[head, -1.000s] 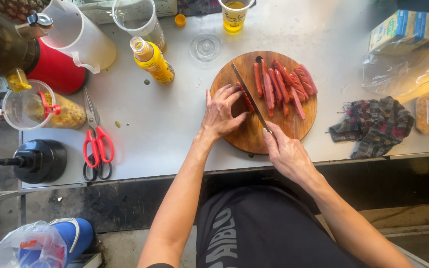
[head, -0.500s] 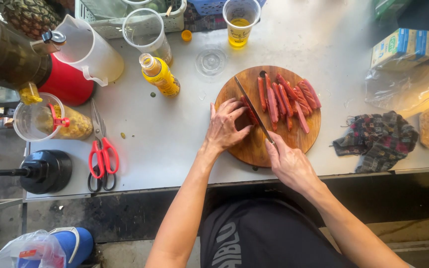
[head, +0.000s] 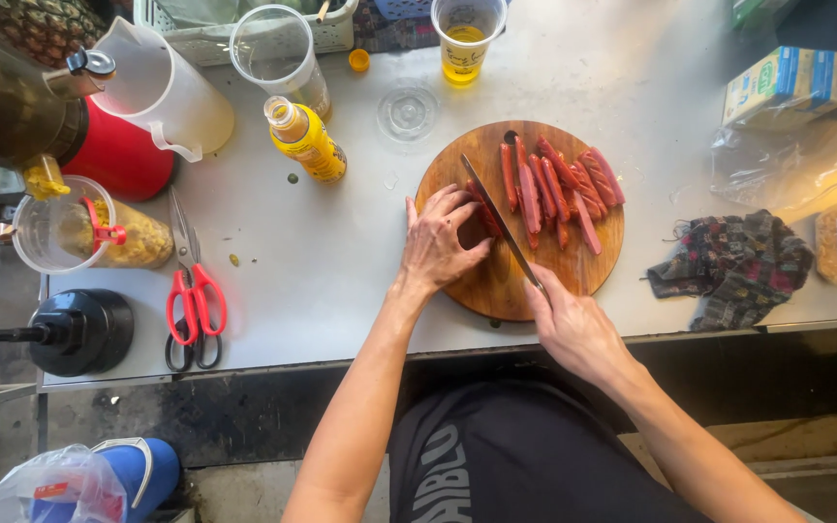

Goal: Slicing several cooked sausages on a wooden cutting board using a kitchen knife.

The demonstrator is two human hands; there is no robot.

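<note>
A round wooden cutting board (head: 496, 291) lies on the grey table (head: 341, 252). Several long red sausage strips (head: 559, 189) lie on its far half. My left hand (head: 438, 242) presses flat on the board's left side, fingers on a sausage piece (head: 485, 215) next to the blade. My right hand (head: 569, 324) grips the handle of a knife (head: 501, 223), whose blade slants across the board right beside my left fingers.
Red-handled scissors (head: 191, 291), a yellow squeeze bottle (head: 307, 140), a red jug (head: 118, 155), a white pitcher (head: 167, 92), clear cups, a jar of yellow bits (head: 99, 232) and a black lid (head: 75, 329) fill the left. A patterned cloth (head: 733, 266) and a carton (head: 782, 87) lie right.
The view has shifted slightly. My hands stay on the board, with the knife kept beside my left fingers.
</note>
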